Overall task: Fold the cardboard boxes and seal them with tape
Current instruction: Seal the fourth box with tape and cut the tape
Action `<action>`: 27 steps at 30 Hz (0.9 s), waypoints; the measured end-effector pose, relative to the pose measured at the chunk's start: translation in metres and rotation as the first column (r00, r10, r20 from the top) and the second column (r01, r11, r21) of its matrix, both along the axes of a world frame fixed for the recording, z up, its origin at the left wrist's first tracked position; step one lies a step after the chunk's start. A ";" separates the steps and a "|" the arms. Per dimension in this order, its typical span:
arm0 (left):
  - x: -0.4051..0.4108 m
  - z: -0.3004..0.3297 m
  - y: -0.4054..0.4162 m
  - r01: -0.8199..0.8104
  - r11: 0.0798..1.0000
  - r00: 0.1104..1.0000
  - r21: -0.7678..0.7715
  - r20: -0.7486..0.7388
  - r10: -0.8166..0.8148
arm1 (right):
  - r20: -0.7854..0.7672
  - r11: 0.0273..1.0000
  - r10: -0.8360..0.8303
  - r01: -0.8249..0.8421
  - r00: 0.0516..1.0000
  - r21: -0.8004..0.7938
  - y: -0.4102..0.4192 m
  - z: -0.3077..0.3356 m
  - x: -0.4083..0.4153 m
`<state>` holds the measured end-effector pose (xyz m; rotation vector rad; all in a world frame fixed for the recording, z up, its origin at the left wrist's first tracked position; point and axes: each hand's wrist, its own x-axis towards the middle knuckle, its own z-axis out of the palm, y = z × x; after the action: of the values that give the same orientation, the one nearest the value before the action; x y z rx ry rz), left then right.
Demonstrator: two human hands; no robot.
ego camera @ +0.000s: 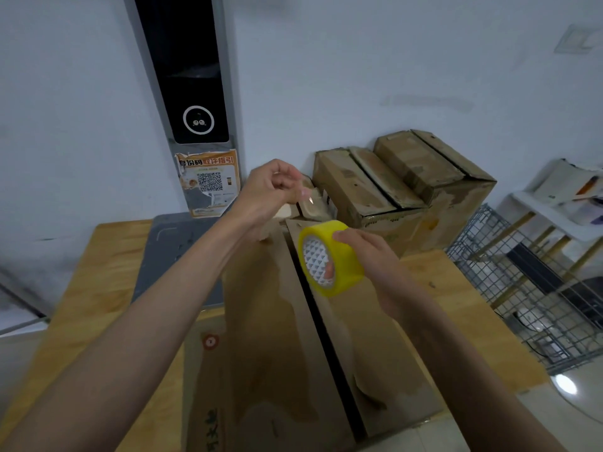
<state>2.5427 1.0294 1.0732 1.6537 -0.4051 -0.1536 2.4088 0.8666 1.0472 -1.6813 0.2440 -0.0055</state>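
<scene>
head view: box (287, 337) lies on the wooden table (107, 256), flaps meeting at a dark seam. right hand (372, 256) grasps the yellow tape roll (329, 257) above it; left hand (270, 190) pinches the free end, likely to stretch a strip along the seam.

Dim, bluish indoor light, soft throughout; wide-angle bending at edges; a glare spot (566, 383) lower right.

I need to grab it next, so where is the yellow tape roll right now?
In the head view, the tape roll is held in the right hand, centre frame, above the seam of the cardboard box.
</scene>
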 end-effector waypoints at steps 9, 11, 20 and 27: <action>0.074 -0.027 0.006 -0.070 0.997 0.993 -0.014 -0.093 0.069 | -0.068 0.998 -0.036 0.033 0.997 -0.048 0.013 -0.005 0.011; 0.088 -0.039 0.005 -0.080 0.997 0.992 0.002 -0.101 0.080 | -0.112 0.992 -0.111 0.102 0.987 -0.078 0.020 -0.017 0.016; 0.126 -0.097 0.007 -0.048 0.995 0.981 0.085 -0.184 0.063 | -0.249 0.995 -0.085 0.067 0.965 -0.079 0.032 -0.030 0.036; 0.146 -0.131 0.004 0.037 0.987 0.956 0.156 -0.294 0.010 | -0.256 0.995 -0.098 0.095 0.962 -0.025 0.042 -0.036 0.045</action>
<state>2.6888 1.0330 0.9421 1.7527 -0.1800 -0.4475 2.4535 0.9084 1.0114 -1.6797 0.5221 0.1399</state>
